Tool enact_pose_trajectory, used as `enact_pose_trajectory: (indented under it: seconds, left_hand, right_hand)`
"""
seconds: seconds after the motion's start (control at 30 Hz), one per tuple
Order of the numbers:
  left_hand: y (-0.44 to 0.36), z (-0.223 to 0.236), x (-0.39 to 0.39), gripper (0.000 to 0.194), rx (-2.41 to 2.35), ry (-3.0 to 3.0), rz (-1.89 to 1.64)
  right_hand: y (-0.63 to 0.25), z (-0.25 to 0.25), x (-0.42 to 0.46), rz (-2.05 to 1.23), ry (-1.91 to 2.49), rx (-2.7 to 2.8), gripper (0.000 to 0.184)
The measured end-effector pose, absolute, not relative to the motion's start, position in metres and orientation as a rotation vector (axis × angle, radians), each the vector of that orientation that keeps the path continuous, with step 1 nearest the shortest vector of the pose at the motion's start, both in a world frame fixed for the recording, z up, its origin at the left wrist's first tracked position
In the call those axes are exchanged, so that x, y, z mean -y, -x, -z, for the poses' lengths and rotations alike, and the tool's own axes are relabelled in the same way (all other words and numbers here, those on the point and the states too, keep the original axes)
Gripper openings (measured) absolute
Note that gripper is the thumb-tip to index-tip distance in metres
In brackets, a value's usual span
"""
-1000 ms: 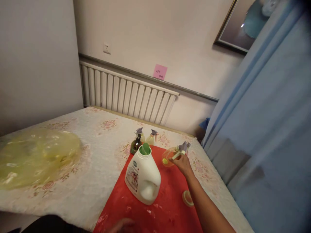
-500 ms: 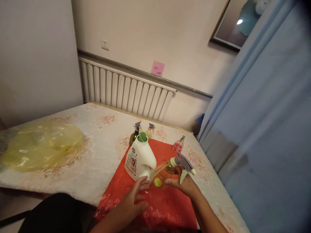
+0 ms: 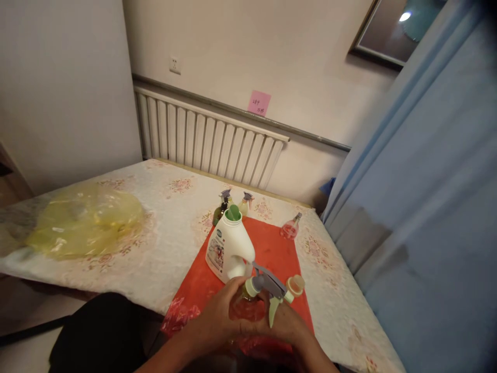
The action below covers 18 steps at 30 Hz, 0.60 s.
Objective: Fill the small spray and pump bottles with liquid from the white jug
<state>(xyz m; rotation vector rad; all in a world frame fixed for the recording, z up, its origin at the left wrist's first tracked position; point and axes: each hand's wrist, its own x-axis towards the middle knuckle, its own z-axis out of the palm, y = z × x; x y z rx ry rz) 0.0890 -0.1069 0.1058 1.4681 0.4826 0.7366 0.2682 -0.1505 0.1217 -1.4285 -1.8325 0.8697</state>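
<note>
A clear spray bottle [image 3: 248, 305] with a grey and pale-green trigger head stands upright between my hands, close to me over the red plastic sheet. My left hand [image 3: 219, 316] curves round its left side. From the right, my right hand [image 3: 287, 324] wraps the bottle below the trigger, its fingers partly hidden. Just beyond it stands a white detergent jug [image 3: 229, 248] with a green spout in its open mouth. A translucent cap [image 3: 295, 285] sits to the right of the trigger head.
The red plastic sheet [image 3: 272, 243] lies on a flowered bedcover [image 3: 171, 248]. Behind the jug are several spray bottles [image 3: 244, 204]; a pink bottle [image 3: 290, 228] stands right. A crumpled yellow plastic bag [image 3: 89, 220] lies left, a blue curtain [image 3: 407, 207] hangs right.
The spray bottle has gone from tilted to upright and come nearer me. My left hand, apart from it before, has closed round it. The cap now shows on the right.
</note>
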Motion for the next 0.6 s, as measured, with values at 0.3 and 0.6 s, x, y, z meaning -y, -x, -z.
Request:
enact_pose_trajectory:
  seconds: [0.3,0.6]
  left_hand:
    - [-0.09,-0.078,0.105,0.059,-0.626,-1.469,-0.886]
    - [-0.085,-0.073,0.103,0.051,-0.717,-1.478,-0.901]
  right_hand:
    - [-0.246,-0.116,0.153,-1.173,1.207,1.453,0.057]
    - [-0.249,-0.081,0.152,-1.221,1.238,1.258,0.064]
